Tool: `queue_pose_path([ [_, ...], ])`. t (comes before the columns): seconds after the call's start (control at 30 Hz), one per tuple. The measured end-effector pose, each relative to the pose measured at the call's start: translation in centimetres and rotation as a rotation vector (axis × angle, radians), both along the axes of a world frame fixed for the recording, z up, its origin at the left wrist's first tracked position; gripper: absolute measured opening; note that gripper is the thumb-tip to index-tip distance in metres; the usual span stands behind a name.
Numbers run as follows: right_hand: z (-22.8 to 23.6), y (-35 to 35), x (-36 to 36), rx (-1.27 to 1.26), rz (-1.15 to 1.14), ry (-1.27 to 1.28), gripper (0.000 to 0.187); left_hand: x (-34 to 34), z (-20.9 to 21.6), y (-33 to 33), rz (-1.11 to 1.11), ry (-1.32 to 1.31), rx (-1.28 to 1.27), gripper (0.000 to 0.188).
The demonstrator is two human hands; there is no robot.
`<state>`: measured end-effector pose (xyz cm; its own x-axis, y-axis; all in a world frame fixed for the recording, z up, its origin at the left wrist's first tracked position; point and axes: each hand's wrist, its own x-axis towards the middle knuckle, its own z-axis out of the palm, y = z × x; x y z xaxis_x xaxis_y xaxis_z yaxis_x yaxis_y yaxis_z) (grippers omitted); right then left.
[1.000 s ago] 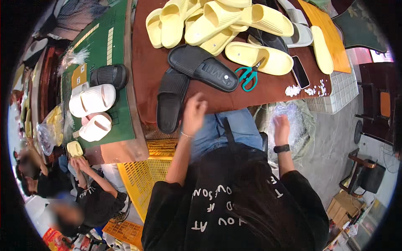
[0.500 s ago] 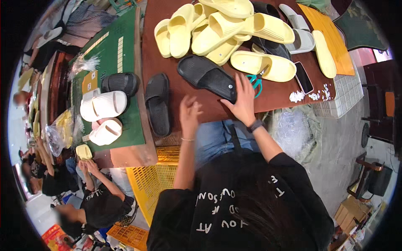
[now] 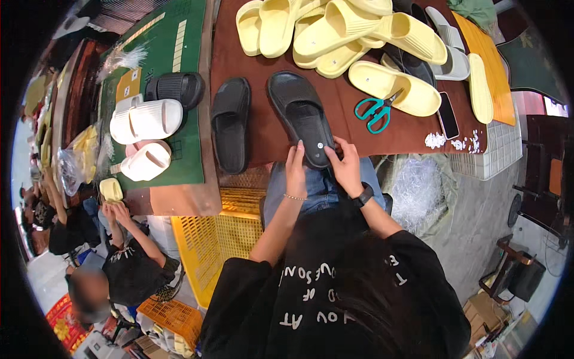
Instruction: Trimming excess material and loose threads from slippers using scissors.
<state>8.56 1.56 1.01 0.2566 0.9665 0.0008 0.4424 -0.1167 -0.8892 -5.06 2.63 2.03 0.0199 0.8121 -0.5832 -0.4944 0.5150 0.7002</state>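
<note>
Both my hands are at the heel end of a black slide slipper (image 3: 308,128), which lies at the table's near edge with its toe pointing away. My left hand (image 3: 295,172) has its fingers closed on the left side of the heel. On the opposite side, my right hand (image 3: 347,170) pinches the heel rim between thumb and fingers. A small round white sticker (image 3: 320,145) shows on the insole. Left of it, apart from my hands, a second black slide slipper (image 3: 231,128) lies sole down.
Teal-handled scissors (image 3: 374,113) rest beside a yellow slipper (image 3: 394,90), near a phone (image 3: 448,115) and white scraps (image 3: 435,140). Yellow slippers (image 3: 335,33) are heaped behind. White slippers (image 3: 146,119) stand on a green mat (image 3: 185,155); a yellow crate (image 3: 197,254) is below. A co-worker (image 3: 140,269) sits left.
The black slipper has turned heel-toward me and come closer. My left hand has moved right onto its heel; my right hand has shifted down, still at the heel. The whole view has shifted slightly.
</note>
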Motion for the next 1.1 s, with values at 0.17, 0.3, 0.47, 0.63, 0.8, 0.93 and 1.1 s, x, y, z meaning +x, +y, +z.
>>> queue_pose_path([
  [0.17, 3.2, -1.5, 1.1, -0.269, 0.09, 0.403, 0.032, 0.0, 2.4, 0.0, -0.037, -0.756, 0.048, 0.049],
  [0.3, 6.0, -2.6, 0.4, 0.105, 0.183, -0.081, 0.033, 0.0, 1.2, -0.7, -0.034, -0.719, 0.095, 0.048],
  [0.47, 4.9, -3.4, 1.3, 0.107, 0.374, -0.1, 0.035, 0.3, 1.4, -1.2, -0.04, -0.714, 0.025, 0.043],
  [0.63, 3.8, -3.0, 1.8, 0.108, 0.4, -0.095, 0.03, 0.2, 1.1, -1.7, -0.006, -0.679, -0.054, 0.038],
  [0.8, 3.0, -2.6, 2.0, 0.126, 0.39, -0.061, 0.029, 0.3, 0.3, -1.9, -0.031, -0.727, -0.11, 0.03],
  [0.93, 2.4, -2.4, 2.1, 0.139, 0.433, -0.041, 0.027, 0.6, 0.4, -2.1, -0.022, -0.711, -0.143, 0.027],
  [1.1, 2.0, -2.5, 2.2, 0.172, 0.493, -0.046, 0.026, -0.1, -0.7, -2.2, -0.108, -0.88, -0.114, 0.026],
])
